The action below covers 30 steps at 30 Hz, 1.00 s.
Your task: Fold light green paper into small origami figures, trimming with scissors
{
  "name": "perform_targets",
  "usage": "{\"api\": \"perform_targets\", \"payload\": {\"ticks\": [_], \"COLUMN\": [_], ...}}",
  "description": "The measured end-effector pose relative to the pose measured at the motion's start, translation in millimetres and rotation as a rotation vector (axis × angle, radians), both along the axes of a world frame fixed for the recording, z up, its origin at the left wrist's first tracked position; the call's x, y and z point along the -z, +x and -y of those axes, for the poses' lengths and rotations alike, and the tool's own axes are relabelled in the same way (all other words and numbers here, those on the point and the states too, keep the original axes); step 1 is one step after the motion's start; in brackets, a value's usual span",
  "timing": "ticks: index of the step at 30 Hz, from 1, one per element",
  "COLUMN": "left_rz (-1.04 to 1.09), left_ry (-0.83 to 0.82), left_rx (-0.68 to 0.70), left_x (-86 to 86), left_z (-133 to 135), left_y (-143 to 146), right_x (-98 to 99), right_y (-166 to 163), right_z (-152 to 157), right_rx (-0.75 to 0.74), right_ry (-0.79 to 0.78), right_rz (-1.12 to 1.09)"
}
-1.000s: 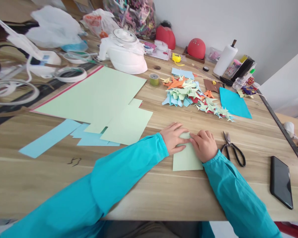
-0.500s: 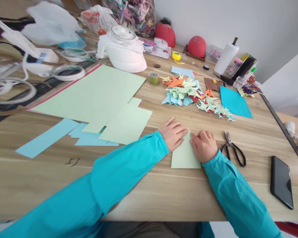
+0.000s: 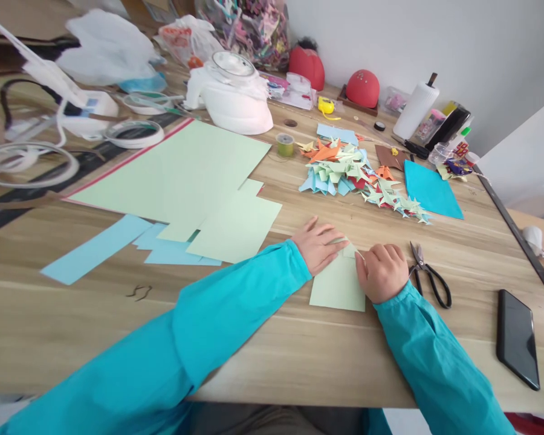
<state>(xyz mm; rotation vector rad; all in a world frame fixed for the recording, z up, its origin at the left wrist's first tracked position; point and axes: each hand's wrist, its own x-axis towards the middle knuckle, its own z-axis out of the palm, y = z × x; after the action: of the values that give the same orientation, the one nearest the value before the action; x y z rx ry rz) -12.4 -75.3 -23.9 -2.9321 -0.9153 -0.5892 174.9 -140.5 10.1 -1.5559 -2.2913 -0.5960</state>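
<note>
A small light green sheet of paper [image 3: 336,289] lies on the wooden table in front of me, with creases near its far end. Across its far left part rests my left hand [image 3: 318,244], flat, with the fingers stretched out over the paper. At the far right edge my right hand [image 3: 381,272] is closed, thumb and curled fingers on a slightly raised corner of that sheet. Its fingertips are partly hidden. Black-handled scissors [image 3: 430,275] lie just right of my right hand, blades pointing away.
Larger green sheets [image 3: 185,175] and blue paper strips [image 3: 95,249] lie to the left. Folded paper shapes [image 3: 340,166] are heaped at the back, near a thread spool [image 3: 284,145] and a turquoise sheet [image 3: 430,188]. A phone [image 3: 517,338] lies at right.
My right hand has moved a little to the right, and the far right corner of the sheet now shows raised beside it. My left hand stays flat on the paper. The view has shifted slightly.
</note>
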Motion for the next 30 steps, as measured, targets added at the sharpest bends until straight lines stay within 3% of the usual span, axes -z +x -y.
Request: {"api": "perform_targets", "payload": {"ticks": [6, 15, 19, 26, 30], "left_rz": [0.158, 0.439, 0.509, 0.457, 0.415], "left_ry": [0.087, 0.135, 0.167, 0.182, 0.164], "left_rx": [-0.088, -0.175, -0.089, 0.129, 0.186], "left_x": [6.7, -5.0, -9.0, -5.9, -2.0], "left_z": [-5.4, -3.8, 1.6, 2.0, 2.9], "left_y": [1.0, -5.3, -1.4, 1.2, 1.1], "right_x": [16.4, 18.8, 17.3, 19.1, 21.0], "right_y": [-1.8, -1.7, -2.7, -1.9, -1.2], "right_z": [-8.3, -7.1, -6.9, -7.2, -7.5], "right_rx": [-0.222, -0.196, -0.211, -0.201, -0.192], "right_ry": [-0.121, -0.197, -0.216, -0.236, -0.236], "right_rz": [-0.100, -0.101, -0.104, -0.114, -0.136]}}
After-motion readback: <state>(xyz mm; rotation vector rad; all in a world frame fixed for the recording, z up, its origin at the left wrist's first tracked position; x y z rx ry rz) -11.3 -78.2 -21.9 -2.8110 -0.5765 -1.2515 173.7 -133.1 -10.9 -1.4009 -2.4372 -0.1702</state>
